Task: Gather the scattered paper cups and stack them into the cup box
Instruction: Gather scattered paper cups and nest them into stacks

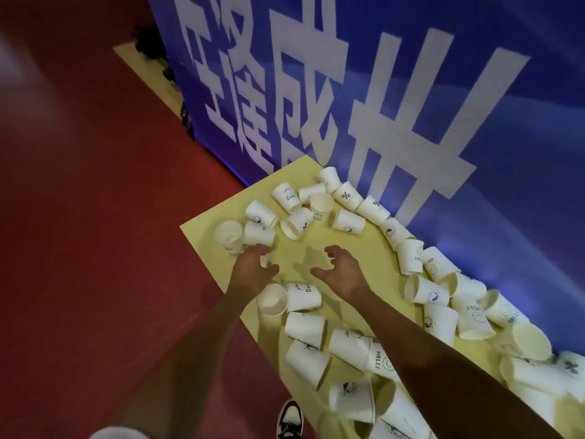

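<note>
Left grip (253, 272) curled at left desk (380, 274) edge, touching far-left cups (348, 221); white shows between fingers, can't tell if grasped. Right grip (343, 269) half-open claw, holding nothing, over bare centre. Cups lie scattered across desk: roughly thirty, near-right pile overlaps.

The blue backdrop (506, 153) on the far side carries large white Chinese characters, cropped at the top edge. 成 reads plainly in the middle, its neighbours only in part. Dark print stands on the white paper cups (305, 326). The far cup (348, 196) and the adjacent cup (373, 209) to its right, both lying against the backdrop, each show "%". The far-left cup (286, 198) shows "Bet", remainder unclear. The near cup (381, 361) reads "HELLO". The right-side cup (411, 256) shows "HELL". The outer right cup (471, 318) reads "HELLO" upside down.
</note>
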Demonstrator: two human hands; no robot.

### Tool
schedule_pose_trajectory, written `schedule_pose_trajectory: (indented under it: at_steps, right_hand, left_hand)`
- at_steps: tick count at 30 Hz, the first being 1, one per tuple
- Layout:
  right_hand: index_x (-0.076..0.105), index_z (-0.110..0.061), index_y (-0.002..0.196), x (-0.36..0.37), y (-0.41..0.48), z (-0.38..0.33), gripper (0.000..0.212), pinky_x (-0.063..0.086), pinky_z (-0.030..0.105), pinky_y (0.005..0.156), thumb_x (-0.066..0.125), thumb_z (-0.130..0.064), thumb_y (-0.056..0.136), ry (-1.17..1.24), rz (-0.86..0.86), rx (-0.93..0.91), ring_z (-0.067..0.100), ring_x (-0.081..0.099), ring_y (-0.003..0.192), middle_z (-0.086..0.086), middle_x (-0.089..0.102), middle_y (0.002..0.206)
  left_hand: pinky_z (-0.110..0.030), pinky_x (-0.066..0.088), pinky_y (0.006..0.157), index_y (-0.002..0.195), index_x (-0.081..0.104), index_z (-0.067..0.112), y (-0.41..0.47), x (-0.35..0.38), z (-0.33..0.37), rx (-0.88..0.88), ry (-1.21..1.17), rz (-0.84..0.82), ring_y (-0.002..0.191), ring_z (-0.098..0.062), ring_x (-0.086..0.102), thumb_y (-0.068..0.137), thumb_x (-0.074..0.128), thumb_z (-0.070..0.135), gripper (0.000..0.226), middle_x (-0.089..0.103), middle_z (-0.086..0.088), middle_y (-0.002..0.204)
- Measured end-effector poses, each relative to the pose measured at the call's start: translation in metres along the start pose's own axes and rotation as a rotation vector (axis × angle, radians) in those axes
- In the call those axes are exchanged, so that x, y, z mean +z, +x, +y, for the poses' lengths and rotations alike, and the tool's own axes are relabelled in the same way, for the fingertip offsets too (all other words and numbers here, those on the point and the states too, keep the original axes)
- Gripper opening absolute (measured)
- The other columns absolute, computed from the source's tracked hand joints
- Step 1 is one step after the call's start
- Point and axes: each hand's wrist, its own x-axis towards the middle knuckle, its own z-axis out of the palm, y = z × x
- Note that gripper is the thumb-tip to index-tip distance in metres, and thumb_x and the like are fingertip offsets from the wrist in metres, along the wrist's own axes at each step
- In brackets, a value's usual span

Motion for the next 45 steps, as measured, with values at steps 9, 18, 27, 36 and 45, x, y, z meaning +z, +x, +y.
schedule_pose_trajectory:
  at_steps: [9,18,27,36,45]
  right_hand:
    - [0.045,-0.014,0.145,0.046,0.057,-0.03,0.071,0.046,0.036,0.103,0.076,-0.037,0.085,-0.065,-0.112,-0.034,0.022,0.053,0.127,0.007,0.051,0.144]
    - [0.051,-0.013,0.141,0.084,0.124,-0.067,0.061,0.045,0.033,0.102,0.074,-0.029,0.087,-0.188,-0.116,-0.198,0.023,0.055,0.125,0.007,0.056,0.138]
    - [0.056,-0.012,0.133,0.114,0.162,-0.068,0.06,0.049,0.04,0.096,0.079,-0.031,0.081,-0.339,-0.141,-0.208,0.028,0.059,0.116,0.009,0.06,0.128]
    - [0.053,-0.014,0.117,0.105,0.142,-0.046,0.05,0.053,0.039,0.079,0.078,-0.03,0.078,-0.297,-0.089,-0.129,0.029,0.062,0.102,0.007,0.064,0.109]
    - [0.056,-0.012,0.13,0.018,0.083,0.006,0.065,0.048,0.036,0.088,0.08,-0.042,0.077,-0.097,-0.017,-0.003,0.024,0.057,0.105,0.008,0.056,0.122]
  left_hand:
    - [-0.038,0.036,0.099,0.13,0.051,0.021,0.036,0.007,-0.053,-0.139,0.057,0.043,0.12,-0.028,0.049,0.061,0.077,0.046,0.078,0.057,-0.005,0.125]
    - [-0.046,0.052,0.088,0.129,0.045,0.033,0.05,0.032,-0.088,-0.156,-0.143,0.027,0.106,-0.02,0.06,0.045,0.084,0.055,0.095,0.06,0.007,0.117]
    - [-0.026,0.048,0.079,0.123,0.049,0.029,0.044,0.021,-0.087,-0.092,-0.257,0.098,0.095,-0.006,0.057,0.065,0.082,0.022,0.067,0.059,0.019,0.105]
    - [-0.041,0.054,0.085,0.122,0.049,0.032,0.04,0.022,-0.079,-0.063,-0.258,0.061,0.103,-0.011,0.06,0.065,0.078,0.031,0.064,0.061,0.013,0.112]
    - [-0.033,0.05,0.084,0.12,0.045,0.031,0.027,0.036,-0.015,0.039,-0.261,0.039,0.101,-0.015,0.059,0.068,0.081,0.022,0.064,0.06,0.008,0.111]
